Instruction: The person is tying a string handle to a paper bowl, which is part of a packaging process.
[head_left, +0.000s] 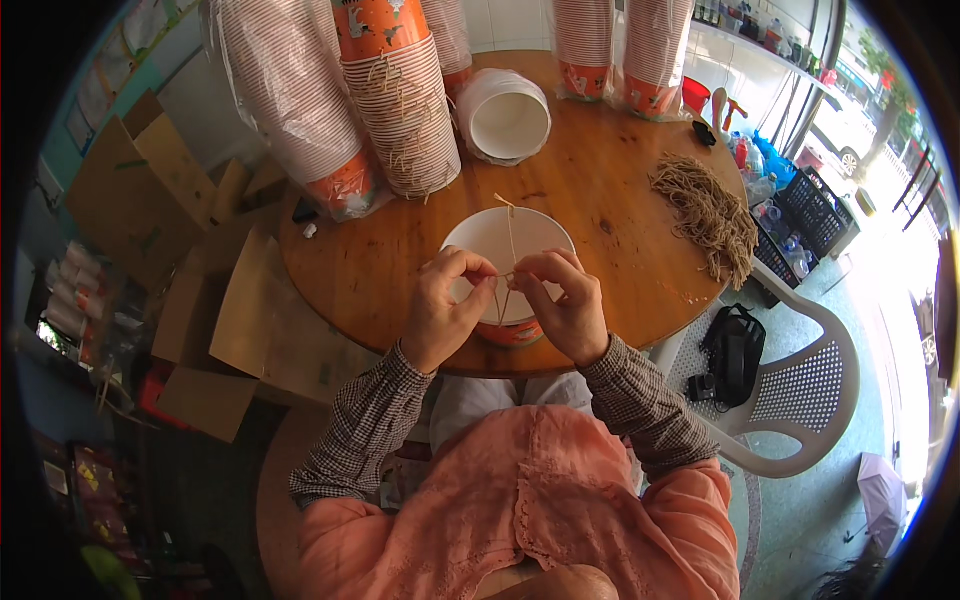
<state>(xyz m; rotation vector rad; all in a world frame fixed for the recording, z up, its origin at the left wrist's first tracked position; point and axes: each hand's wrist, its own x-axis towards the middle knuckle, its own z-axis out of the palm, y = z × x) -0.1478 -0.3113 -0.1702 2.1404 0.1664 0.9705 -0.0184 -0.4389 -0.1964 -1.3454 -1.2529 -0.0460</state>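
A white-lined paper bucket [542,238] with an orange printed outside stands at the table's near edge, mouth up. A thin tan string [512,236] runs from a knot at its far rim across the mouth to my fingertips. My left hand [447,305] is closed, pinching the string between thumb and forefinger above the bucket. Close beside it my right hand [567,300] is closed on the string too, in a similar pinch. Strands form a narrow triangle below the fingertips, reaching the near rim.
Behind stands a tall bucket stack [405,120] with strings hanging from it. Plastic-wrapped stacks [285,90] flank it, and a wrapped bucket [508,120] lies on its side. A heap of tan strings [705,215] lies right. Beyond the wooden table [610,235] are cartons [265,310] and a chair [800,390].
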